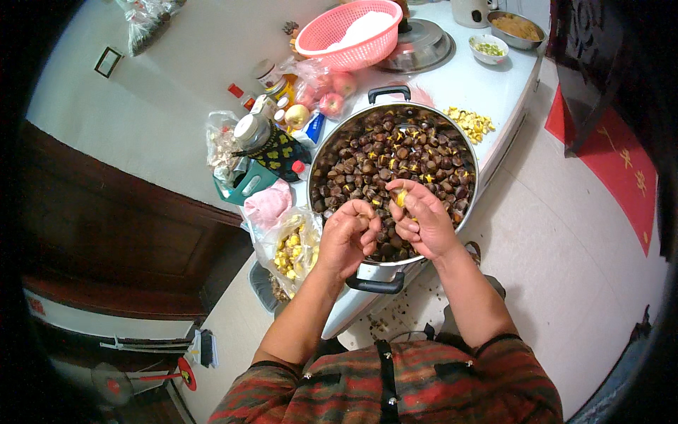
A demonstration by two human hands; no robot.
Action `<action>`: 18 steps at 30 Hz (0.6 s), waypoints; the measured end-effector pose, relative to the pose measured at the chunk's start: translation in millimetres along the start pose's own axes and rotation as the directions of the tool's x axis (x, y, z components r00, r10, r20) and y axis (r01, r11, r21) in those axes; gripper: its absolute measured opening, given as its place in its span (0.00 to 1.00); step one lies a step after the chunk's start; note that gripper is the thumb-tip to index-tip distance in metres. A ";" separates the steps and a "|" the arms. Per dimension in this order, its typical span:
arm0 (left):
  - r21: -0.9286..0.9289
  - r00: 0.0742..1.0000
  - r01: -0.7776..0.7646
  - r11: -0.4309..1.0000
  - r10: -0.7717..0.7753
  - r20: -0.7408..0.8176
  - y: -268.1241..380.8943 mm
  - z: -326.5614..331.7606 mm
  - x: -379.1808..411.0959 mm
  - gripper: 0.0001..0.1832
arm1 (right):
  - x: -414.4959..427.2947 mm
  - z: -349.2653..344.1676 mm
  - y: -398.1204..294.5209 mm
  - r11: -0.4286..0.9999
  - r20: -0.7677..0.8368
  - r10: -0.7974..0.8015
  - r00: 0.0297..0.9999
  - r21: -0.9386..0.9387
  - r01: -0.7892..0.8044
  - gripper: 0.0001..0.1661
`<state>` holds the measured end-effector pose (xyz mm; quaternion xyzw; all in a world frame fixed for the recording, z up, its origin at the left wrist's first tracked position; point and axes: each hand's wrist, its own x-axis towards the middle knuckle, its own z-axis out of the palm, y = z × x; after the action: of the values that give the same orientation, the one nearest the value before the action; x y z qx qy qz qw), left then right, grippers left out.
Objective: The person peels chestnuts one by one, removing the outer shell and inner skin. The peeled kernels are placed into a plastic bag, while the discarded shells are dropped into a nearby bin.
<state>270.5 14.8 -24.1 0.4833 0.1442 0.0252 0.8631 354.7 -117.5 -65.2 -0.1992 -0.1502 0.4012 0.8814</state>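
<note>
Between the thumb and fingers of my right hand [424, 220] is a chestnut [400, 197] with yellow flesh showing through its brown shell. My left hand [349, 233] is beside it with curled fingers; whether a small piece sits in them I cannot tell. Both hands are above the near part of a large steel pot [473, 159] with black handles. Brown chestnuts [365, 159] fill the pot, several split to show yellow. At its left, a clear plastic bag [265, 238] contains yellow peeled pieces [288, 257]. More yellow pieces [471, 124] lie on the table right of the pot.
On the white table [450, 79] are a pink basket [307, 45], a pot lid [424, 45], bagged apples [331, 103], a bowl of chopped greens [488, 50] and a steel bowl [516, 32]. A jar [251, 132] and pink cloth [269, 204] stand left. Below is a bin [259, 286].
</note>
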 end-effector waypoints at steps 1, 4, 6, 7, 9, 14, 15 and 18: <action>0.037 1.000 -0.005 0.999 0.005 -0.004 2.9 1.1 0.3 0.06 | 0.2 0.4 0.2 0.999 0.001 -0.009 1.000 -0.052 0.009 0.17; 0.092 0.999 -0.009 0.996 0.005 0.041 9.0 -4.9 1.0 0.07 | -0.5 1.2 1.6 0.983 -0.009 -0.026 1.000 -0.182 0.024 0.18; 0.158 1.000 0.012 0.987 -0.013 0.003 11.4 -7.2 3.5 0.06 | 0.0 2.3 4.0 0.969 -0.021 -0.037 0.999 -0.246 0.031 0.18; 0.197 0.999 0.025 0.980 -0.019 -0.028 12.0 -6.9 4.5 0.06 | 0.2 2.3 4.8 0.960 -0.028 -0.043 0.999 -0.279 0.034 0.18; 0.273 0.995 0.050 0.961 -0.026 -0.092 13.4 -5.0 5.0 0.07 | 0.5 1.2 5.6 0.949 -0.051 -0.037 0.998 -0.314 0.019 0.19; 0.268 0.998 0.024 0.963 -0.005 -0.070 3.1 -3.4 2.3 0.15 | 0.9 3.8 9.3 0.903 -0.106 -0.090 0.990 -0.429 0.037 0.21; 0.249 0.998 0.033 0.968 -0.017 -0.065 2.7 -5.2 1.7 0.16 | 0.8 2.4 9.9 0.900 -0.101 -0.086 0.991 -0.434 0.034 0.21; 0.198 0.997 0.057 0.979 -0.046 -0.060 0.6 -6.8 -0.3 0.18 | 1.8 -3.7 14.0 0.872 -0.074 -0.134 0.988 -0.483 0.082 0.21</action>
<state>268.4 20.6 -26.9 0.5627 0.1822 0.0018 0.8063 348.3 -108.5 -74.8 -0.4227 -0.2092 0.2908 0.8325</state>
